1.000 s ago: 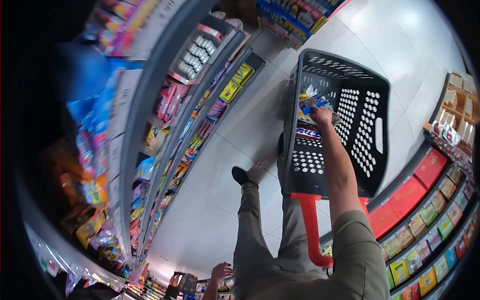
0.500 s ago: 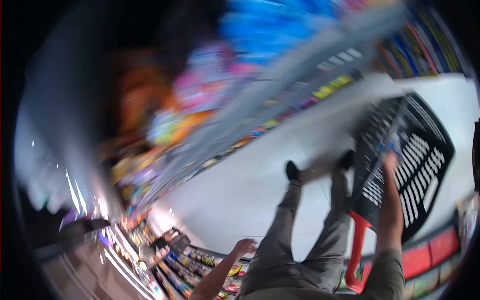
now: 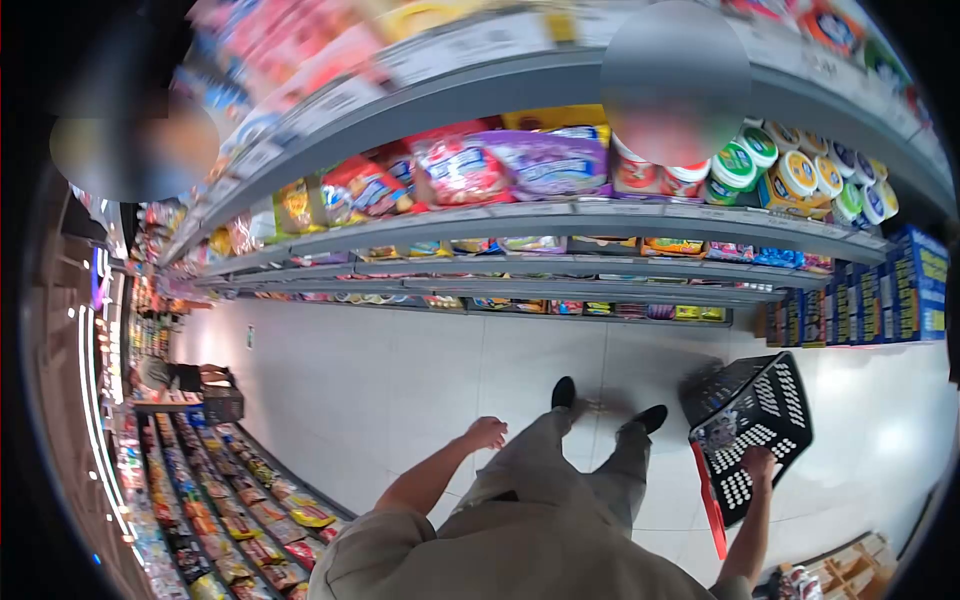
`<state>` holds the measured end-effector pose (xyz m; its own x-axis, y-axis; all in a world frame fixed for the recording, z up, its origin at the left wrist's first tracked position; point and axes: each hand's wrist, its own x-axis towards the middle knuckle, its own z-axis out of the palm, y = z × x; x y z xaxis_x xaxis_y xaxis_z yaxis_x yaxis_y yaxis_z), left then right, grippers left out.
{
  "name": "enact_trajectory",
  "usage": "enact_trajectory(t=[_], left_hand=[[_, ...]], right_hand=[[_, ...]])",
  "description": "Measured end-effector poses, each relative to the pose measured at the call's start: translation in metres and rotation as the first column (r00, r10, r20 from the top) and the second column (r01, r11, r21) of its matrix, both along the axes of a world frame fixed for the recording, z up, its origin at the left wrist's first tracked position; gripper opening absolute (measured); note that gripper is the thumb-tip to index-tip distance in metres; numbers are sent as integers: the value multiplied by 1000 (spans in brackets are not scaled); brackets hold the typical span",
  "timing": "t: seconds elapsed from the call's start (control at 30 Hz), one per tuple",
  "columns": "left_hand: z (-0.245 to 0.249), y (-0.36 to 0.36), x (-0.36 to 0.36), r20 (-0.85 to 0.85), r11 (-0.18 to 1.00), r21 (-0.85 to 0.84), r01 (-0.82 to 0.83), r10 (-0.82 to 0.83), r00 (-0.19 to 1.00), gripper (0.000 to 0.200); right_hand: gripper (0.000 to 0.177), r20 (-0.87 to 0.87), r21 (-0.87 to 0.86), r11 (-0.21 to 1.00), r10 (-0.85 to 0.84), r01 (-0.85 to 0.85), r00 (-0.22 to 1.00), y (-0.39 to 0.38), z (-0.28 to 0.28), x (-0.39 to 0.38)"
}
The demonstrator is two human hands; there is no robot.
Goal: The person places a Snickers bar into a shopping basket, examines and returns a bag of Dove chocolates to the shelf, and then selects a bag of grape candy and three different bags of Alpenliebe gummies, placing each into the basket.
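Observation:
My right hand [image 3: 760, 462] is closed at the top of a black shopping basket [image 3: 785, 400], apparently around its carry handle, which is mostly hidden by the fingers. The basket has slotted sides and hangs tilted beside my right leg. From its near left side a red handle [image 3: 708, 505] points down. Something pale with dark print [image 3: 722, 430] lies inside, too blurred to name. My left hand [image 3: 487, 433] hangs beside my left thigh, fingers loosely bent and apart, with nothing in it.
Ahead stands a grey shelf unit [image 3: 600, 213] with bagged sweets [image 3: 545, 162] and lidded tubs [image 3: 735, 165]. Blue boxes [image 3: 900, 290] are stacked at its right end. Another snack shelf [image 3: 240, 490] runs along the left. A person [image 3: 180, 377] with a dark basket [image 3: 223, 402] is farther down the aisle.
My view has turned and levelled toward the shelf, which now lies across the front. The basket appears lower and smaller, still at my right hand. My left hand stays empty.

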<state>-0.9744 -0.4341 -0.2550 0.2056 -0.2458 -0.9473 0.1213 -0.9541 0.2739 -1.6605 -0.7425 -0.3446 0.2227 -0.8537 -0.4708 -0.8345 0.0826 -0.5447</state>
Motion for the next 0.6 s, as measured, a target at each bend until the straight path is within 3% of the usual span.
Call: enact_trajectory(t=[0.03, 0.07, 0.1, 0.13, 0.17, 0.23, 0.3, 0.4, 0.5, 0.53, 0.6], left_hand=[[2, 6, 9, 5, 1000, 3, -1, 1, 1000, 33], [2, 12, 18, 14, 1000, -13, 7, -6, 1000, 32], [3, 21, 26, 23, 1000, -26, 12, -12, 1000, 32], [-6, 30, 35, 23, 999, -35, 16, -15, 1000, 31], [-15, 40, 43, 21, 999, -37, 22, -21, 1000, 30], [-11, 49, 55, 35, 994, -89, 67, -64, 997, 26], [-21, 55, 65, 27, 994, -105, 33, -30, 999, 26], [-26, 58, 81, 11, 984, -150, 91, -91, 996, 25], [-28, 45, 93, -20, 985, -163, 58, -62, 998, 24], [-33, 37, 96, -8, 975, -209, 78, -81, 997, 24], [-25, 6, 100, 70, 914, -403, 43, -16, 997, 28]], right_hand=[[11, -281, -71, 943, 293, -325, 914, 10, -21, -12], [11, -325, -296, 767, 481, -570, 815, 23, 4, 0], [18, 54, -39, 999, 38, -36, 998, 41, -17, -5], [18, 35, -56, 998, 41, -39, 999, 61, 45, 2], [29, 58, 350, 817, -508, 458, 860, 65, 126, 98], [38, -83, 19, 988, -151, 153, 985, 92, 151, 115], [43, -237, -68, 976, -218, 207, 947, 113, 191, 150], [45, -268, -379, 907, -296, 182, 917, 144, 196, 170], [53, -416, -363, 913, -337, 186, 845, 154, 198, 183], [56, -584, -227, 960, -267, 162, 767, 151, 205, 188], [56, -613, -220, 960, -275, 174, 741, 154, 213, 197]])
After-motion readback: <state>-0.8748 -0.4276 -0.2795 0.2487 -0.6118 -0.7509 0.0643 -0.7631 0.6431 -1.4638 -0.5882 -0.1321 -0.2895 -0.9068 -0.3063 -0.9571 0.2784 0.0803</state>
